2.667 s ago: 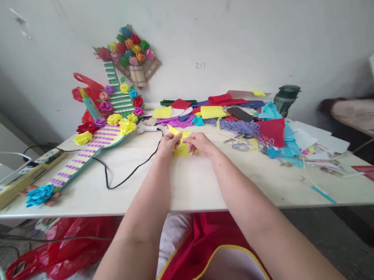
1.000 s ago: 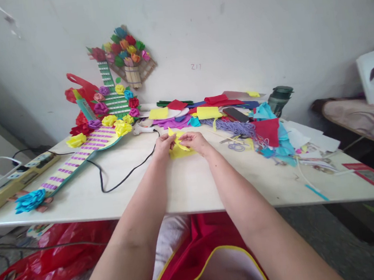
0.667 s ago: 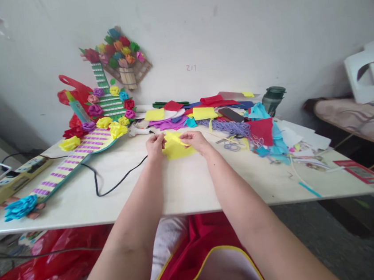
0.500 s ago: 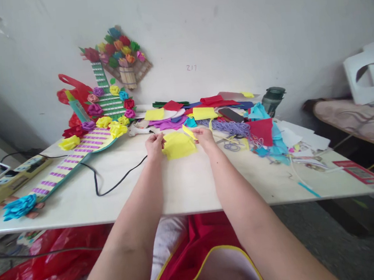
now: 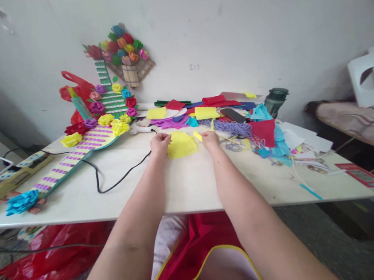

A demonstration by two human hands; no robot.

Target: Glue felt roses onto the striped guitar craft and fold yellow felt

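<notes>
A yellow paper sheet (image 5: 182, 144) lies on the white table (image 5: 184, 180) in front of me. My left hand (image 5: 160, 144) is closed, pinching the sheet's left edge. My right hand (image 5: 210, 139) is closed on a small yellow paper piece (image 5: 197, 135) just right of the sheet. Both forearms reach forward over the table's front edge.
A black cable (image 5: 120, 176) curls left of my hands. A paper-flower guitar craft (image 5: 74, 152) lies at the left, a power strip (image 5: 13, 176) beyond it. Coloured paper scraps (image 5: 266, 131), scissors (image 5: 236, 145), a phone (image 5: 235, 115) and a dark bottle (image 5: 276, 99) crowd the right and back.
The folded yellow paper has been spread flat on the table. My right hand moved right, away from the sheet, carrying a small yellow piece. My left hand stayed at the sheet's left edge.
</notes>
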